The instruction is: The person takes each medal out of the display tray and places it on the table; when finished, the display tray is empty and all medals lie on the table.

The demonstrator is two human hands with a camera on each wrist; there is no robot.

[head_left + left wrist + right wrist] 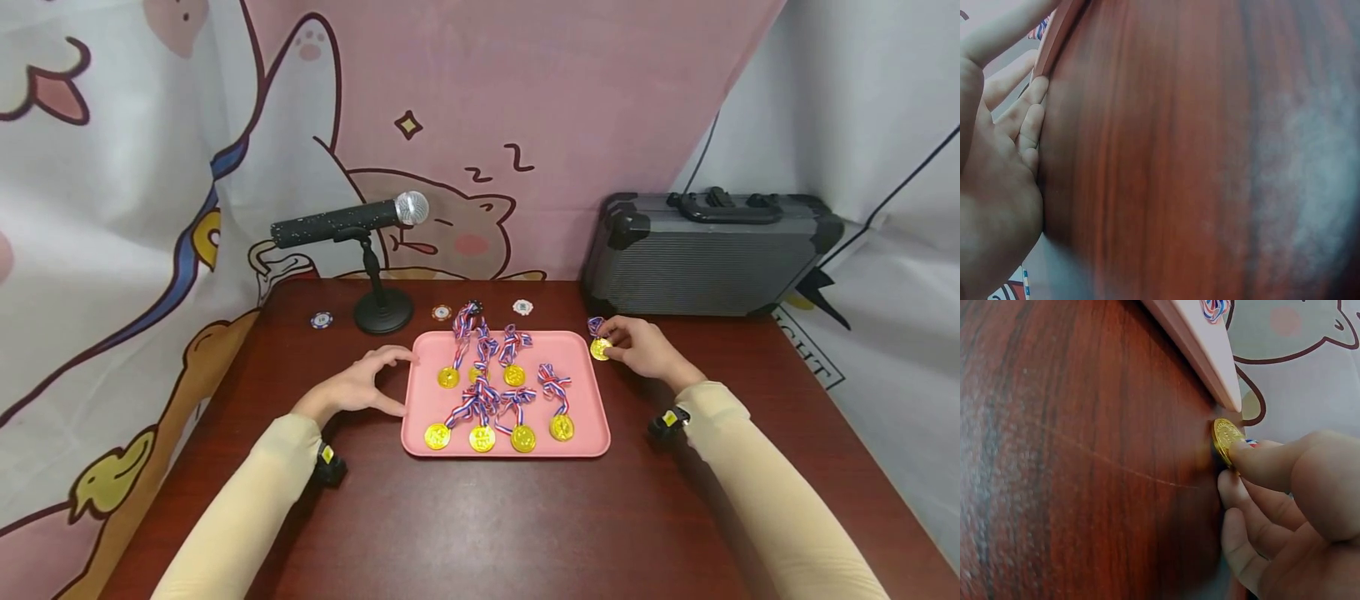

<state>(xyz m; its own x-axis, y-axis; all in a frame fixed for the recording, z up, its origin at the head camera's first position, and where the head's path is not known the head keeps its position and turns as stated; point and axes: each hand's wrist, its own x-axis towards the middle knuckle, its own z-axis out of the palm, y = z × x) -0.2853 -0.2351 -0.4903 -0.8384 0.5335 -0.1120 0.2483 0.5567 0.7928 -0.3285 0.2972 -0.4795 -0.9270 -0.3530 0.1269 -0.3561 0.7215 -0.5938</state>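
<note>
My right hand (639,346) pinches a gold medal (600,348) just beyond the right edge of the pink tray (585,442). In the right wrist view the thumb lies on the medal's face (1227,436), and its striped ribbon is mostly hidden behind the hand. With thumb and fingers spread apart, my left hand (360,383) is at the tray's left edge, fingertips right at the rim. Several gold medals (482,437) with red, white and blue ribbons (553,383) lie in the tray in two rough rows.
Behind the tray stands a black microphone (337,225) on a round-based stand (383,311). A dark grey hard case (697,258) sits at the back right. Poker chips lie along the back: a blue one (322,320), a red one (442,312) and a white one (522,307).
</note>
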